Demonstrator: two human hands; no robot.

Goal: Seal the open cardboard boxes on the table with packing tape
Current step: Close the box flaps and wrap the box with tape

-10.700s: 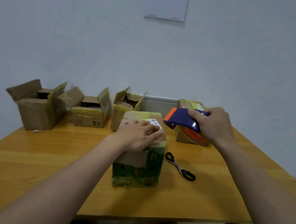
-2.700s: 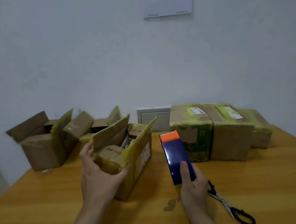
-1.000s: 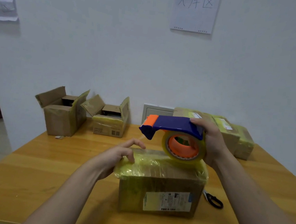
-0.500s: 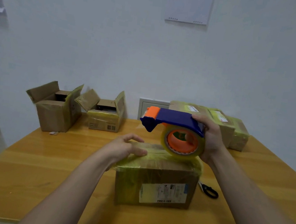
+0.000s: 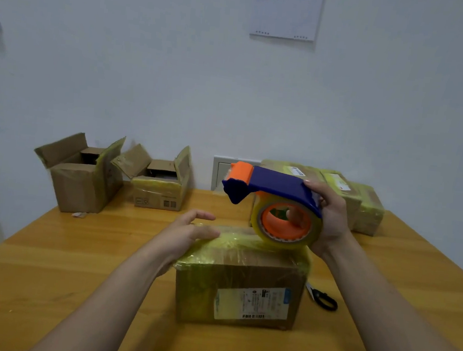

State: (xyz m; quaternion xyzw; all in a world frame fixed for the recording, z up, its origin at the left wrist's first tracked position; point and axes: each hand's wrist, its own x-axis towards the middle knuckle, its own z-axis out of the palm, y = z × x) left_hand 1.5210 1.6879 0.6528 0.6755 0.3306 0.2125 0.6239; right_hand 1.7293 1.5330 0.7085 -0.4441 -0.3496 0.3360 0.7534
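A closed cardboard box [image 5: 239, 286] with yellowish tape over its top and a white label on its front stands in the middle of the wooden table [image 5: 46, 265]. My left hand [image 5: 188, 232] presses flat on the box's top left edge, fingers straight. My right hand [image 5: 330, 219] grips a blue and orange tape dispenser [image 5: 275, 202], whose tape roll rests on the box's top right. Two open boxes [image 5: 83, 172] [image 5: 159, 181] stand at the back left with flaps up.
Sealed boxes [image 5: 360, 204] stand in a row at the back right against the wall. Black scissors [image 5: 321, 298] lie on the table just right of the middle box. A paper sheet [image 5: 287, 9] hangs on the wall above.
Since half a second ago the dispenser and both hands stay almost in place on the box top. Earlier, my left hand pulled this box from the back row to the middle.
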